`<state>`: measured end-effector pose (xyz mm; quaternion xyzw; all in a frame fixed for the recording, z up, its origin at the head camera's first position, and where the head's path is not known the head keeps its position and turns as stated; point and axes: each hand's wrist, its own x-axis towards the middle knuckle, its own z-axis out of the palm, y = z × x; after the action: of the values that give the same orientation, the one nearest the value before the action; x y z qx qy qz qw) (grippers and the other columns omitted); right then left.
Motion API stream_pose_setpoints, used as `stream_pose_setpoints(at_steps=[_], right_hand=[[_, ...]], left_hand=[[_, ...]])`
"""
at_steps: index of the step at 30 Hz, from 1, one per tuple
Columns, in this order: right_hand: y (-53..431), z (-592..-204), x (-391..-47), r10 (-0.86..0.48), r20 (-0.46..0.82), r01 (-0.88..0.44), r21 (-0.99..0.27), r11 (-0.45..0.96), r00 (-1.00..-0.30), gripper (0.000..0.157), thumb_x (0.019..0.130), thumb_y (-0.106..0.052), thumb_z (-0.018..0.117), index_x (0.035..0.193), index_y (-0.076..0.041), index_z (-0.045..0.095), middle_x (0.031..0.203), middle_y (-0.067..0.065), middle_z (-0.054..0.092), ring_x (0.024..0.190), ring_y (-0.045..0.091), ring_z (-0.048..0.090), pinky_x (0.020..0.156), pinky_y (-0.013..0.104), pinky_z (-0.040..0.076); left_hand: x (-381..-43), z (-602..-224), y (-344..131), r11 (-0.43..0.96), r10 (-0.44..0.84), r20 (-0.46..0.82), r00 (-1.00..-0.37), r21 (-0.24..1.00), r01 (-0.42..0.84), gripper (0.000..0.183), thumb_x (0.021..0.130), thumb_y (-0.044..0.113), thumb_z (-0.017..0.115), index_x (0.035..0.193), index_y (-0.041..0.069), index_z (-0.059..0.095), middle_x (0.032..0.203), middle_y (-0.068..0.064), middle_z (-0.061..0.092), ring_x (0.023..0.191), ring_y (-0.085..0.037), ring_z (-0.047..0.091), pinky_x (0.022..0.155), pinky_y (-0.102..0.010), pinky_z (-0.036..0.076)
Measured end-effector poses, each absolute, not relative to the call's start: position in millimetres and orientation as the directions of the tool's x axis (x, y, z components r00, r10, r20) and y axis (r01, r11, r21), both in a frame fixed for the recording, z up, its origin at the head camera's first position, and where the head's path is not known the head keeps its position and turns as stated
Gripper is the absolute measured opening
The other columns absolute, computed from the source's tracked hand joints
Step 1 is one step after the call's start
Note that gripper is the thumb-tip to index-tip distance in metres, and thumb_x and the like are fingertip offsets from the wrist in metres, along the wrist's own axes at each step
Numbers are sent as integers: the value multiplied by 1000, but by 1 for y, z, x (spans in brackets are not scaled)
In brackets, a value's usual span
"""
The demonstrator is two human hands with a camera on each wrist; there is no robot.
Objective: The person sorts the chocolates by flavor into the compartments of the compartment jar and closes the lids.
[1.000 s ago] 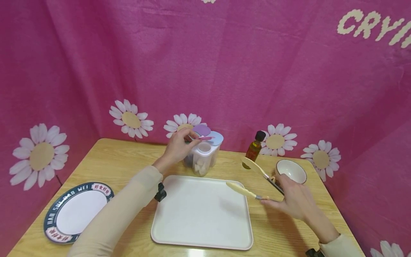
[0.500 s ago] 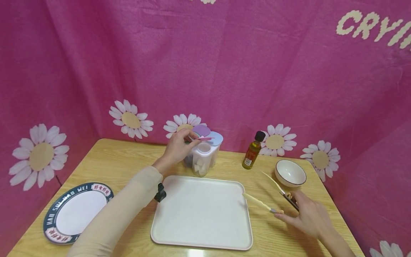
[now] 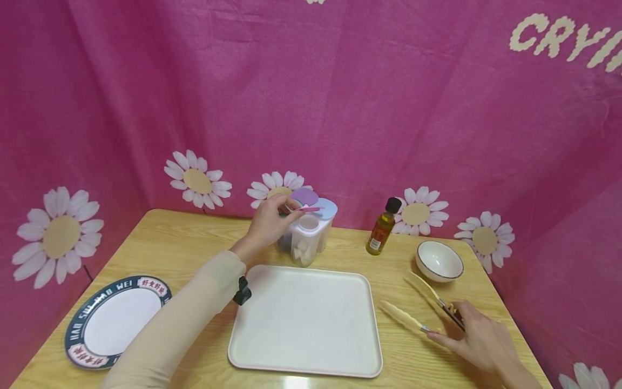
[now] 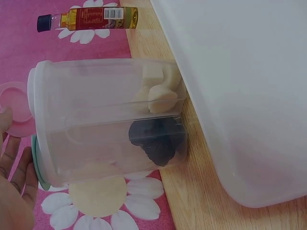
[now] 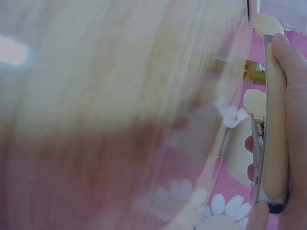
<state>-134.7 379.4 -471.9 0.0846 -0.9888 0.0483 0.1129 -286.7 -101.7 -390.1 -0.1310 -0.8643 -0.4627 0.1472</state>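
Observation:
My left hand [image 3: 269, 220] pinches the raised pink lid [image 3: 311, 209] of a clear divided storage container [image 3: 306, 246] at the back of the table. Pale chunks [image 4: 160, 93] fill the bottom of one section. Dark pieces [image 4: 156, 139] lie in the section beside it, under a green lid [image 4: 40, 165] near my fingers. To the right, my right hand [image 3: 486, 337] grips food tongs [image 3: 408, 317], their two pale yellow tips spread apart with nothing between them. In the right wrist view the thumb lies along the handle of the tongs [image 5: 276, 129].
A white tray [image 3: 306, 324] lies in front of the container. An oil bottle [image 3: 381, 229] and a white bowl [image 3: 439, 262] stand at the back right. On the left is a plate with a dark lettered rim [image 3: 82, 313]. A pink curtain [image 3: 311, 108] hangs behind the table.
My right hand has drawn the tongs rightward and toward the front edge, off the tray's right side and away from the bowl. My left hand keeps its hold on the pink lid.

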Motion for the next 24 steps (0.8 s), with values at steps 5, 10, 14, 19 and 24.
stream_pose_setpoints(at_steps=[5, 10, 14, 19, 24], right_hand=[[383, -474, -132, -138, 183, -155, -78, 985, -973, 82, 70, -78, 82, 112, -11, 60, 81, -3, 57, 66, 18, 52, 55, 37, 40], [384, -479, -129, -130, 168, -146, -86, 986, -977, 77, 71, -78, 82, 107, -14, 59, 78, -5, 50, 65, 16, 48, 55, 35, 38], [385, -482, -129, -131, 154, -145, -79, 986, -979, 76, 72, -78, 81, 106, -14, 58, 78, -5, 47, 65, 15, 47, 54, 34, 36], [385, -484, -128, -125, 145, -136, -67, 988, -981, 78, 71, -79, 81, 106, -13, 58, 78, -4, 45, 63, 15, 47, 54, 33, 35], [386, -481, -128, -139, 123, -148, -68, 987, -983, 88, 73, -79, 79, 123, -9, 60, 87, -1, 54, 68, 18, 53, 55, 38, 42]], left_hand=[[-286, -389, -101, 539, 88, 367, -926, 764, 354, 17, 96, 23, 80, 106, 11, 73, 106, -7, 72, 100, -25, 66, 87, -36, 56], [-285, -388, -100, 542, 92, 358, -929, 765, 348, 17, 96, 23, 79, 107, 12, 73, 107, -7, 72, 101, -25, 65, 88, -37, 57], [-286, -388, -100, 538, 95, 369, -924, 762, 360, 18, 96, 22, 80, 107, 10, 73, 107, -7, 72, 101, -26, 66, 89, -38, 57], [-285, -388, -101, 540, 101, 377, -921, 757, 369, 18, 96, 23, 80, 107, 10, 73, 107, -8, 72, 101, -25, 66, 89, -38, 57], [-285, -388, -102, 540, 105, 377, -920, 755, 371, 19, 96, 23, 80, 107, 10, 73, 107, -8, 73, 100, -25, 67, 88, -36, 56]])
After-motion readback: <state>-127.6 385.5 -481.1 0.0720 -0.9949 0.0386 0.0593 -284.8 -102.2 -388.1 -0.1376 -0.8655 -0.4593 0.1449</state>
